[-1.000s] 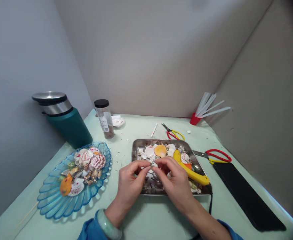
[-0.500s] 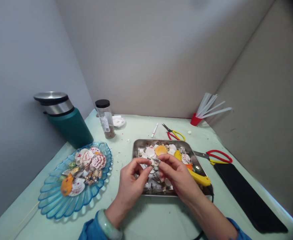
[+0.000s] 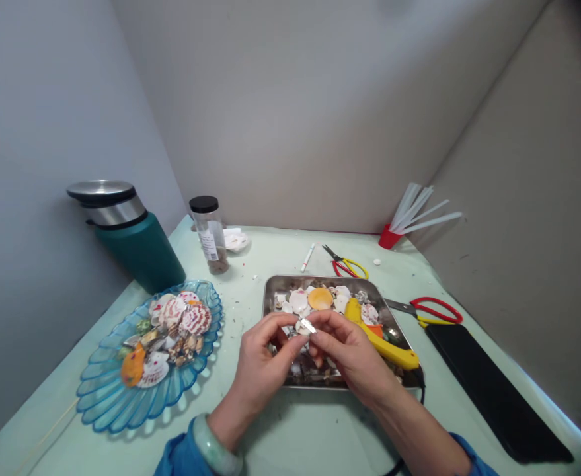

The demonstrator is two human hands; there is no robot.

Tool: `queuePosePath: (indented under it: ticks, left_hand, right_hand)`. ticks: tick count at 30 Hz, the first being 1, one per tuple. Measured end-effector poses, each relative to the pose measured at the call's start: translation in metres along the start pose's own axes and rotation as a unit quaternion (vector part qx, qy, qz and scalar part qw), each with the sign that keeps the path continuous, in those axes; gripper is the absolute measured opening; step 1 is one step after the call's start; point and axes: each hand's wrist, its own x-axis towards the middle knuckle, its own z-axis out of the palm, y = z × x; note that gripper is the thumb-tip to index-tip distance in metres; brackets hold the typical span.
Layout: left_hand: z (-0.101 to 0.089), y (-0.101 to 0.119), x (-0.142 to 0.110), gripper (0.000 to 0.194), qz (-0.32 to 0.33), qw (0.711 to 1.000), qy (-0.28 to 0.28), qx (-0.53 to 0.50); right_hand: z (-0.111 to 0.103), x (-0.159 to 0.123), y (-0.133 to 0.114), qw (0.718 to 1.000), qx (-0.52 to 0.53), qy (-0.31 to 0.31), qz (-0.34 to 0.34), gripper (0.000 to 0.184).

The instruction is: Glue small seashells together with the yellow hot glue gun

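Observation:
My left hand [image 3: 269, 350] and my right hand [image 3: 352, 347] meet above the near half of a metal tray [image 3: 295, 280], fingertips pinched together. Between them is a small whitish piece [image 3: 306, 325] that looks like a shell, with a bright sliver across it; the fingers partly cover it. Both hands appear to grip this piece. Below and behind them the tray holds white shells [image 3: 299, 301], an orange shell [image 3: 320, 299] and a yellow glue gun [image 3: 392, 352] lying along its right side. Part of the tray is hidden by my hands.
At left a blue scalloped plate [image 3: 116, 413] bears several shells, near a teal bottle [image 3: 139, 251] and a black-lidded jar [image 3: 209, 235]. Small scissors [image 3: 347, 264], larger scissors [image 3: 431, 311], a black slab [image 3: 493, 390] and a red cup [image 3: 388, 237] of white sticks stand right.
The small piece between my fingertips has turned and shows a brighter, whiter face. My fingers have shifted slightly around it, and the hands stay over the tray.

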Motion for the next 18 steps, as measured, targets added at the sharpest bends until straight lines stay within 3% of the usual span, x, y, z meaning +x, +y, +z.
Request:
queuePosePath:
  ticks: [8,18]
  left_hand:
    - [0.0018,-0.0076,-0.0017,0.023,-0.09,0.996,0.014,-0.004]
    - [0.0023,-0.0046,-0.001,0.024,-0.101,0.995,0.008,-0.007]
  right_hand:
    - [0.0002,0.0003,0.0014,0.999,-0.045,0.023,-0.013,0.025]
    - [0.0071,-0.0023,-0.0032,0.989,-0.129,0.068,-0.023,0.024]
